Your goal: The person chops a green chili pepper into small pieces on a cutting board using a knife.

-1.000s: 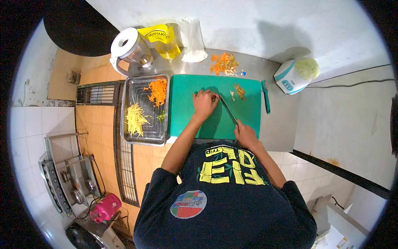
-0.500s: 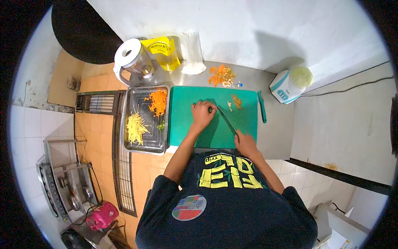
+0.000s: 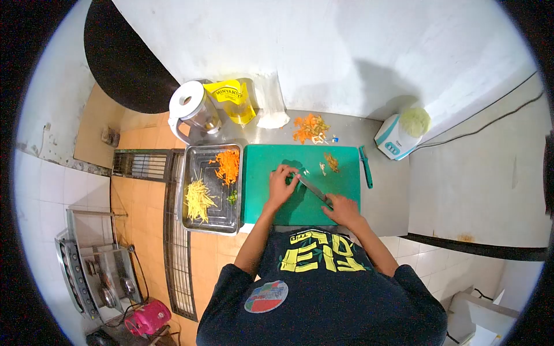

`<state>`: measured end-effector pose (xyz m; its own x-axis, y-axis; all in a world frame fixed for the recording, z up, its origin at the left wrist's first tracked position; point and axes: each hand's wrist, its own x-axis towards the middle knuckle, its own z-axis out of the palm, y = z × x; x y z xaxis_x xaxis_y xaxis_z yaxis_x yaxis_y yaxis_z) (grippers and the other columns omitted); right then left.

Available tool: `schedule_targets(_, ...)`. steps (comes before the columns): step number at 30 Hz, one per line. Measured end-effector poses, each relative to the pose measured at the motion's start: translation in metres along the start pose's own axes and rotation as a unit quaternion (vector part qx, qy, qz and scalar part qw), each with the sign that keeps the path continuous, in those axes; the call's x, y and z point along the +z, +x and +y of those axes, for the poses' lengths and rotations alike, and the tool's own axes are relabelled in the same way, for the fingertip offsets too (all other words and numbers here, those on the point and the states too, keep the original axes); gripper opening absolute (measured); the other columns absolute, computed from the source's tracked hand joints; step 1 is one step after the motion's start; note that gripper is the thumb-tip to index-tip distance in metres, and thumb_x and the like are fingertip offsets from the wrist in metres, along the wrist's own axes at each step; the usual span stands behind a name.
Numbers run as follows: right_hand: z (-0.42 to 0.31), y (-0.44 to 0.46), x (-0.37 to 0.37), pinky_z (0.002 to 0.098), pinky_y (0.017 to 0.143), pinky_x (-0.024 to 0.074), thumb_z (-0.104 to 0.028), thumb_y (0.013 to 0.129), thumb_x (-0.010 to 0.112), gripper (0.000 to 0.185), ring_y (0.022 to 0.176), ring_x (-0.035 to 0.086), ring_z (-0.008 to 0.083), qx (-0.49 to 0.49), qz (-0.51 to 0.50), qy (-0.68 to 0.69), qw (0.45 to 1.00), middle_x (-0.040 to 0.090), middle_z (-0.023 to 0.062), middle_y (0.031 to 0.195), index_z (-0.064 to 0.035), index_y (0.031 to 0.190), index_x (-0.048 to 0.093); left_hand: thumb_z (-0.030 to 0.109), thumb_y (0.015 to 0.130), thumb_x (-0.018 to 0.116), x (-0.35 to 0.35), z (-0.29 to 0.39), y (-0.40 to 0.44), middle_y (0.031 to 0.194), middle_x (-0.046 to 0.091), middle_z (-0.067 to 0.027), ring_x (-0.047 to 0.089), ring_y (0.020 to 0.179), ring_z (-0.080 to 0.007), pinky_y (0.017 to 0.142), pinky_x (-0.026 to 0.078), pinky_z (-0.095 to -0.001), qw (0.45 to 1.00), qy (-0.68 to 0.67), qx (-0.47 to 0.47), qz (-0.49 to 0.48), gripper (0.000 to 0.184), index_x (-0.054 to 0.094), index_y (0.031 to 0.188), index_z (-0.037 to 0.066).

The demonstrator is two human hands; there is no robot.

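My left hand (image 3: pixel 281 185) is on the green cutting board (image 3: pixel 259 205), its fingers curled and pinched around something small, perhaps green, that they mostly hide. In my right hand (image 3: pixel 343 210) is the handle of a kitchen knife (image 3: pixel 313 189). The blade slants up and left across the board, its tip beside my left fingertips. A small white piece (image 3: pixel 306 172) lies just past the tip. Farther right on the board are more pale bits (image 3: pixel 322 167) and a small heap of brownish scraps (image 3: pixel 332 162).
Left of the board, a metal tray (image 3: pixel 186 173) holds shredded carrot (image 3: pixel 228 166), pale yellow strips (image 3: pixel 199 200) and green bits (image 3: pixel 232 197). Behind are a blender jar (image 3: pixel 199 112), an oil pouch (image 3: pixel 238 104) and peelings (image 3: pixel 310 128). A green-handled tool (image 3: pixel 366 167) and blender base (image 3: pixel 395 138) stand right.
The view has tilted, so everything sits lower. Relative to the board, my right hand has shifted slightly forward and the knife lies at a flatter slant. A white piece now shows near its tip.
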<state>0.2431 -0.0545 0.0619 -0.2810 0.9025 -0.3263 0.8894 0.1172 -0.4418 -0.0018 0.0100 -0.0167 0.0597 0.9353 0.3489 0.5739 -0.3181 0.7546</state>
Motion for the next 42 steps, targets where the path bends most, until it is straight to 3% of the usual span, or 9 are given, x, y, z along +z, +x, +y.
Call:
schedule_targets(7, 0.018, 0.090, -0.044, 0.0502, 0.075, 0.0547, -0.042, 0.094, 0.062, 0.033, 0.086, 0.070, 0.0376, 0.014, -0.008, -0.019, 1.000, 0.074, 0.0152, 0.093, -0.0113, 0.098, 0.073, 0.017, 0.087, 0.071, 0.010, -0.013, -0.002, 0.099, 0.062, -0.0130, 0.061, 0.088, -0.0295, 0.074, 0.047, -0.0389, 0.996, -0.043, -0.050, 0.061, 0.016, 0.068, 0.101, 0.008)
schedule_targets(11, 0.030, 0.169, -0.052, 0.0485, 0.077, 0.0556, -0.045, 0.091, 0.065, 0.036, 0.087, 0.070, 0.0369, 0.044, 0.191, 0.079, 0.977, 0.073, 0.0169, 0.091, -0.0103, 0.096, 0.072, 0.013, 0.086, 0.069, 0.006, -0.001, -0.001, 0.095, 0.063, -0.0107, 0.061, 0.086, -0.0286, 0.073, 0.046, -0.0401, 0.998, -0.005, -0.041, 0.041, 0.012, 0.066, 0.096, 0.008)
schedule_targets(14, 0.027, 0.204, -0.059, 0.0482, 0.081, 0.0554, -0.046, 0.088, 0.068, 0.037, 0.092, 0.070, 0.0372, 0.098, 0.230, 0.040, 0.967, 0.073, 0.0172, 0.094, -0.0110, 0.100, 0.072, 0.014, 0.086, 0.069, 0.007, -0.002, 0.000, 0.094, 0.062, -0.0065, 0.060, 0.080, -0.0237, 0.077, 0.042, -0.0391, 0.999, 0.016, -0.010, 0.032, 0.009, 0.065, 0.093, 0.010)
schedule_targets(23, 0.036, 0.242, -0.039, 0.0493, 0.084, 0.0570, -0.038, 0.084, 0.071, 0.031, 0.096, 0.071, 0.0381, 0.159, 0.224, 0.098, 0.956, 0.074, 0.0176, 0.100, -0.0121, 0.101, 0.073, 0.015, 0.087, 0.068, 0.009, 0.001, 0.002, 0.094, 0.063, -0.0057, 0.060, 0.077, -0.0223, 0.079, 0.040, -0.0393, 0.998, 0.040, 0.000, 0.049, 0.010, 0.065, 0.094, 0.010)
schedule_targets(26, 0.043, 0.237, -0.036, 0.0487, 0.082, 0.0574, -0.035, 0.085, 0.069, 0.027, 0.091, 0.071, 0.0393, 0.168, 0.265, 0.118, 0.942, 0.075, 0.0166, 0.098, -0.0124, 0.099, 0.073, 0.015, 0.088, 0.067, 0.009, 0.005, 0.000, 0.094, 0.063, -0.0076, 0.060, 0.080, -0.0252, 0.079, 0.041, -0.0407, 0.998, 0.054, -0.007, 0.043, 0.012, 0.064, 0.098, 0.009)
schedule_targets(30, 0.049, 0.220, -0.023, 0.0404, 0.064, 0.0566, -0.032, 0.088, 0.067, 0.023, 0.075, 0.073, 0.0265, 0.162, 0.395, 0.211, 0.879, 0.075, 0.0127, 0.084, -0.0111, 0.094, 0.072, 0.014, 0.089, 0.065, 0.016, -0.001, 0.000, 0.095, 0.062, -0.0102, 0.059, 0.088, -0.0304, 0.080, 0.041, -0.0430, 0.991, 0.102, 0.042, 0.073, 0.013, 0.063, 0.100, 0.008)
schedule_targets(32, 0.063, 0.212, -0.003, 0.0351, 0.054, 0.0536, -0.031, 0.090, 0.067, 0.023, 0.066, 0.070, 0.0190, 0.153, 0.397, 0.309, 0.850, 0.074, 0.0109, 0.080, -0.0084, 0.093, 0.071, 0.015, 0.089, 0.065, 0.013, 0.002, 0.000, 0.096, 0.061, -0.0109, 0.058, 0.092, -0.0317, 0.080, 0.041, -0.0442, 0.994, 0.099, 0.023, 0.042, 0.013, 0.063, 0.101, 0.008)
schedule_targets(35, 0.050, 0.166, 0.000, 0.0357, 0.058, 0.0525, -0.028, 0.091, 0.067, 0.026, 0.064, 0.067, 0.0181, 0.115, 0.304, 0.456, 0.828, 0.072, 0.0092, 0.078, -0.0022, 0.091, 0.070, 0.015, 0.090, 0.064, 0.015, 0.000, -0.002, 0.100, 0.060, -0.0120, 0.058, 0.094, -0.0326, 0.081, 0.041, -0.0454, 0.994, 0.104, 0.016, 0.029, 0.014, 0.062, 0.102, 0.008)
schedule_targets(42, 0.017, 0.079, 0.000, 0.0266, 0.041, 0.0413, -0.026, 0.093, 0.061, 0.024, 0.051, 0.055, 0.0105, 0.094, 0.145, 0.476, 0.862, 0.066, 0.0050, 0.076, -0.0032, 0.097, 0.065, 0.016, 0.090, 0.066, 0.023, -0.007, -0.007, 0.114, 0.057, -0.0147, 0.060, 0.095, -0.0335, 0.085, 0.042, -0.0464, 0.992, 0.122, 0.009, 0.036, 0.021, 0.061, 0.109, 0.008)
